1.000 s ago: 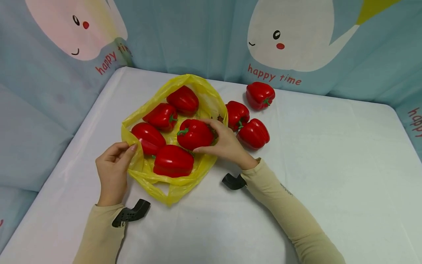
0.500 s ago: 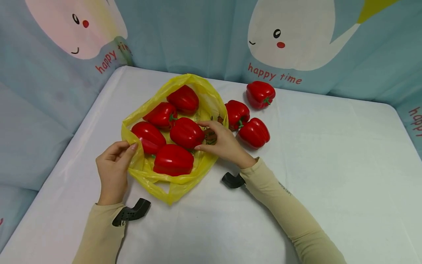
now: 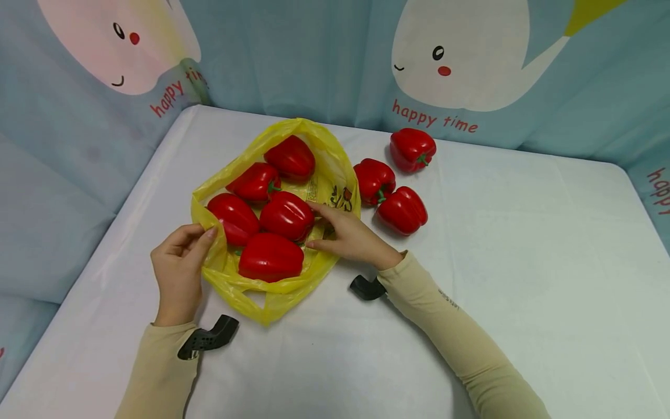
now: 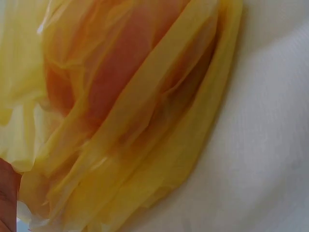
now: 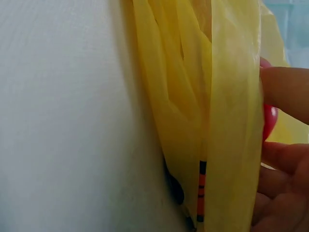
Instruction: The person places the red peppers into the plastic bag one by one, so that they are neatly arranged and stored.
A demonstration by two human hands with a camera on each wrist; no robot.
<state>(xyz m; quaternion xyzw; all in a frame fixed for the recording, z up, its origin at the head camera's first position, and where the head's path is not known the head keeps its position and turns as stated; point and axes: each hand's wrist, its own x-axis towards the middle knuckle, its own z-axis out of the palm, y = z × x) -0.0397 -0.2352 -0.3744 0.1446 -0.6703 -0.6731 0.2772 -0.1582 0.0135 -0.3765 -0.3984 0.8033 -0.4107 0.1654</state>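
Observation:
A yellow plastic bag (image 3: 330,154) lies with its mouth wide, holding several red bell peppers. My left hand (image 3: 180,270) pinches the bag's left rim between thumb and fingers. Inside the bag, my right hand (image 3: 353,235) reaches over the right rim with thumb and fingers spread. Just left of its fingertips sits a bell pepper (image 3: 287,216), near the middle of the bag. Another bell pepper (image 3: 271,258) lies in front of that one. In the right wrist view, the fingers (image 5: 289,92) show behind the yellow plastic, close to a sliver of red pepper (image 5: 270,121).
Outside the bag, to its right, lie three more bell peppers: one (image 3: 374,181) against the bag, one (image 3: 403,210) nearer me, one (image 3: 413,150) farther back. A white-covered table (image 3: 523,262) carries everything. A blue printed curtain (image 3: 324,64) hangs behind.
The central pepper has moved left and settled among the others, and my right hand has let go of it. The front pepper has shifted slightly. My left hand keeps its hold.

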